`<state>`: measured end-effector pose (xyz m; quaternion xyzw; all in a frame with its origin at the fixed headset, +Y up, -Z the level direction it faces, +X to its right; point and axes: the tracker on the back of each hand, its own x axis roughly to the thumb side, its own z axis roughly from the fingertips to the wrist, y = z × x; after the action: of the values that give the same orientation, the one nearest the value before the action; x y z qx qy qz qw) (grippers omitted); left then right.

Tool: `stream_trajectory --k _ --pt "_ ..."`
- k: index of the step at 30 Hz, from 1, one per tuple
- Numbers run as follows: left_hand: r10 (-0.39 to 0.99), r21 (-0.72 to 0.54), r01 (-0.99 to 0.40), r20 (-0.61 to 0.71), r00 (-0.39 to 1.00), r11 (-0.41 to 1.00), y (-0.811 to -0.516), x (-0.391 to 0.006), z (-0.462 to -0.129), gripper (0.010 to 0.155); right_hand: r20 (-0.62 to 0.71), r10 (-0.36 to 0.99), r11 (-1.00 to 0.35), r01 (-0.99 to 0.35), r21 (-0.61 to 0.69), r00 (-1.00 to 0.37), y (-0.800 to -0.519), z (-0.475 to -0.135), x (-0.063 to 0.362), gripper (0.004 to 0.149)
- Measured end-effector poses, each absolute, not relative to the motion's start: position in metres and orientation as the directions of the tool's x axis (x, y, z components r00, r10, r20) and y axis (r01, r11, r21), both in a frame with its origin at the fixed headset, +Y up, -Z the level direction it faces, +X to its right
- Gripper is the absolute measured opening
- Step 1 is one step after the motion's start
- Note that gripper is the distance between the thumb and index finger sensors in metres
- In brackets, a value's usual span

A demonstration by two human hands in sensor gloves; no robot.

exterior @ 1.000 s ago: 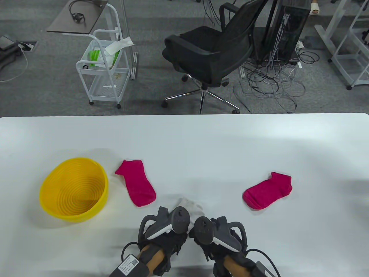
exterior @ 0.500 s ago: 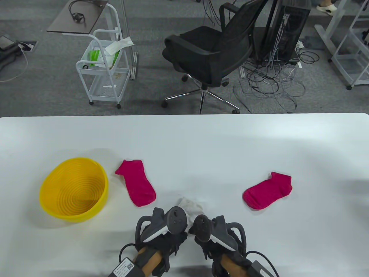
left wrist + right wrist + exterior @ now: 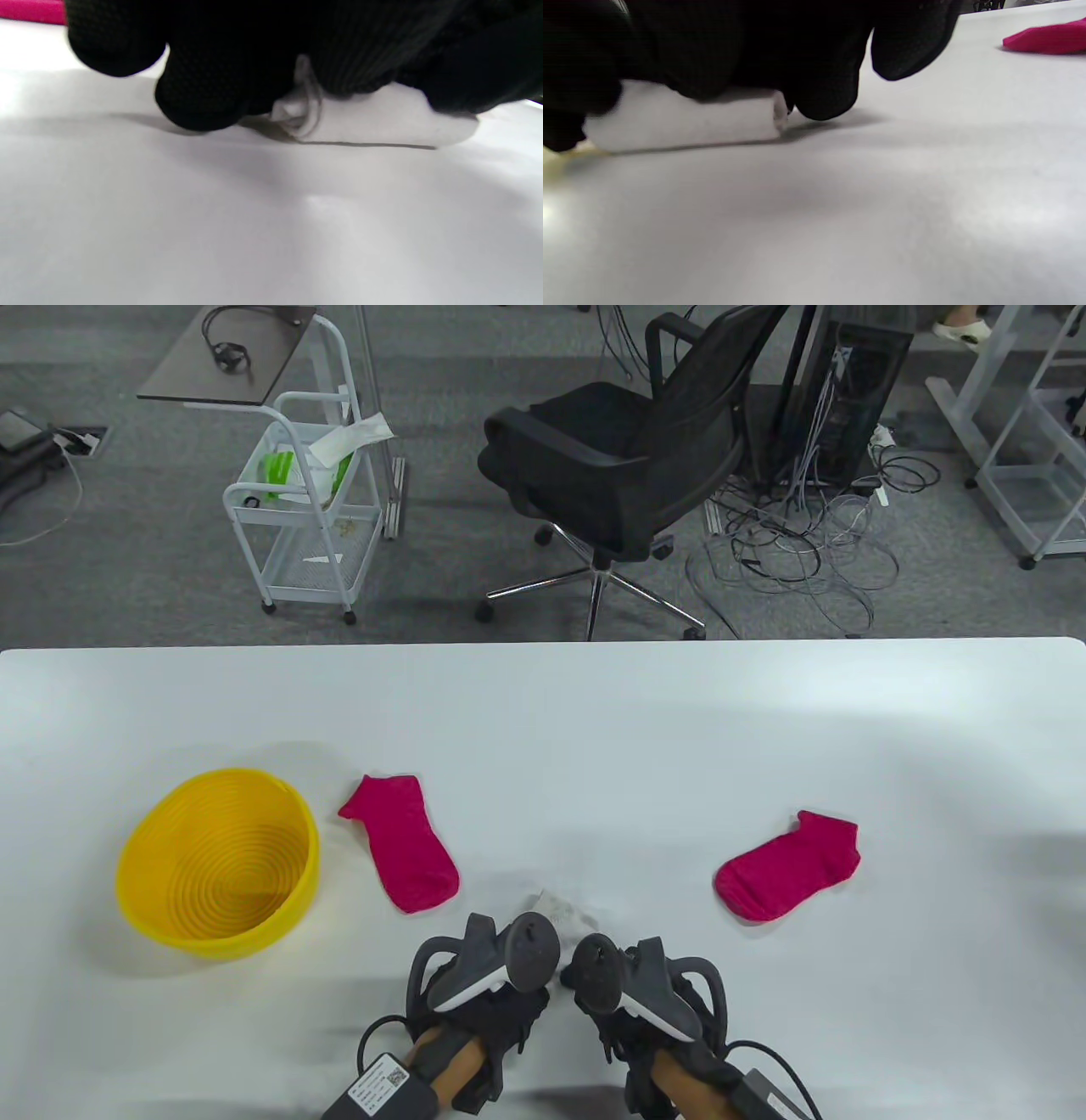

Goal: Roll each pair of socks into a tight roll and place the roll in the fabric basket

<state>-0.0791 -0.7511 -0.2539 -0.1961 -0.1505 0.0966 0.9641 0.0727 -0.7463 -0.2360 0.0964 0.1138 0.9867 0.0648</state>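
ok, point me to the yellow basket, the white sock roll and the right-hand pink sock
yellow basket [image 3: 299, 872], table view, right rim.
white sock roll [image 3: 683, 120], right wrist view, side of the roll.
right-hand pink sock [image 3: 789, 865], table view, middle of the sock.

White bench [image 3: 594, 712] seen spread across the foreground, black office chair [image 3: 619, 466] placed behind it, white wire trolley [image 3: 297, 517] stood left, tangled cables [image 3: 797, 551] heaped right on grey carpet [image 3: 127, 560].

Gloved fingers [image 3: 823, 84] curl over a white sock roll [image 3: 683, 116] on the table [image 3: 840, 212].
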Motion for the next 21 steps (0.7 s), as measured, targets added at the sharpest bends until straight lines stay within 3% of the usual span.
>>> stream_trajectory --k 3,6,11,21 --pt "0.263 -0.424 -0.145 0.236 0.935 0.894 -0.753 -0.082 -0.254 0.044 0.204 0.205 -0.971 -0.173 0.164 -0.957 -0.73 -0.233 0.077 0.038" --pt "0.279 -0.43 -0.163 0.221 0.935 0.888 -0.754 -0.083 -0.256 0.044 0.241 0.242 -0.962 -0.199 0.188 -0.94 -0.725 -0.229 0.075 0.037" --pt "0.297 -0.435 -0.184 0.208 0.932 0.882 -0.756 -0.084 -0.256 0.045 0.27 0.143 -0.961 -0.069 0.267 -0.952 -0.737 -0.226 0.066 0.041" --pt "0.313 -0.375 -0.223 0.2 0.929 0.9 -0.744 -0.091 -0.253 0.049 0.213 0.116 -0.958 -0.053 0.282 -0.97 -0.753 -0.231 0.066 0.047"
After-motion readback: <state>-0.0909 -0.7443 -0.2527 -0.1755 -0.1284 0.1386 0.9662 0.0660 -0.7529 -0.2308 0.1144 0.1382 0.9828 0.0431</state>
